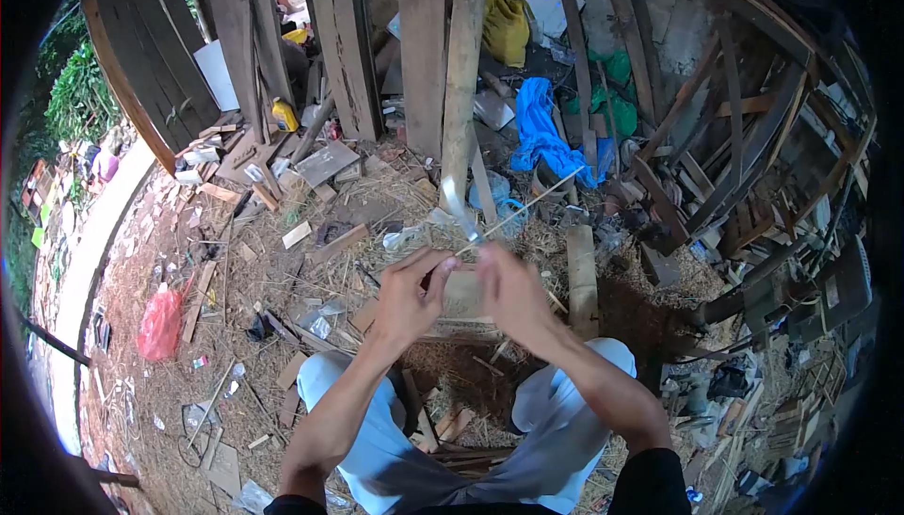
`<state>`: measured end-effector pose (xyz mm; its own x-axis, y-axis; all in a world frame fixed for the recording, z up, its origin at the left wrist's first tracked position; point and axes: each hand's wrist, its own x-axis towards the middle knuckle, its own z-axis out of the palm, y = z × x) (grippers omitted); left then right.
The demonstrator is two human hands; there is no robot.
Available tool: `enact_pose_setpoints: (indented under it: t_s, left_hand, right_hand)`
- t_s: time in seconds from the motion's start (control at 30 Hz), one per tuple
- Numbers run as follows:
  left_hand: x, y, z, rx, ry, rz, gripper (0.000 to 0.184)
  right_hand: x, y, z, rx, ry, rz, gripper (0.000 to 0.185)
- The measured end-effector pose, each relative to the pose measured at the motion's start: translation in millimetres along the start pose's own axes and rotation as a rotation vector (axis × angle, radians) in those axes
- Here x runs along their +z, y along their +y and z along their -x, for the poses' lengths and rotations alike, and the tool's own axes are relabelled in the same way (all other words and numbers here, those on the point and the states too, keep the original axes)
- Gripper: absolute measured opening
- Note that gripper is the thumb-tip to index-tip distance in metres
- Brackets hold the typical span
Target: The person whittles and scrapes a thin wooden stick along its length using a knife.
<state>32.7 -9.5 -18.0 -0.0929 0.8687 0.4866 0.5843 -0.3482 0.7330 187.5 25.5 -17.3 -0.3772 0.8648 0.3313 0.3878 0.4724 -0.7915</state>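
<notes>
My left hand (pixel 409 297) is closed, pinching the lower end of a thin pale stick (pixel 537 201), which slants up to the right. My right hand (pixel 513 291) is closed around a knife, its handle mostly hidden by the fingers. The shiny knife blade (pixel 462 217) points up and to the left, and its base crosses the stick close to both hands. Below the hands, between the knees, is a wooden block (pixel 466 297), partly covered by them.
A bamboo pole (pixel 460 91) stands upright just ahead. Dark planks (pixel 424 54) lean behind it. A blue plastic sheet (pixel 539 129) lies right of the pole, and a red plastic bag (pixel 160 324) lies on the left. Wood scraps and shavings litter the ground; stacked timber (pixel 744 138) fills the right.
</notes>
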Motion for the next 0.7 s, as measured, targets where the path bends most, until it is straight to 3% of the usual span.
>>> enact_pose_setpoints:
  t_s: [0.03,0.1,0.2,0.33,0.37,0.4,0.47,0.57,0.7]
  left_hand:
    - [0,3,1,0.002,0.009,-0.029,0.01]
    - [1,0,4,0.047,0.019,-0.048,0.011]
    - [3,-1,3,0.1,0.047,-0.088,0.011]
    - [-2,3,6,0.027,0.004,-0.087,0.011]
    - [-2,3,5,0.026,0.002,-0.096,0.011]
    - [0,5,3,0.048,0.012,-0.081,0.01]
    - [5,5,3,0.065,0.026,-0.05,0.01]
    - [10,0,1,0.003,-0.028,-0.026,0.01]
    - [0,4,-1,0.003,0.009,-0.018,0.009]
  right_hand:
    - [-9,5,-7,0.0,-0.003,-0.002,0.004]
    - [-27,18,-24,0.047,0.289,0.121,0.007]
    - [-10,27,-11,-0.055,0.137,0.202,0.009]
    - [-11,16,-5,0.105,0.009,0.114,0.01]
    - [-11,19,-9,-0.029,0.168,0.023,0.008]
    - [-19,19,-14,0.073,0.239,0.044,0.005]
    - [-10,12,-4,0.088,0.113,0.014,0.003]
    - [8,13,3,-0.071,-0.006,0.079,0.003]
    - [-18,6,-15,0.058,0.228,0.031,0.013]
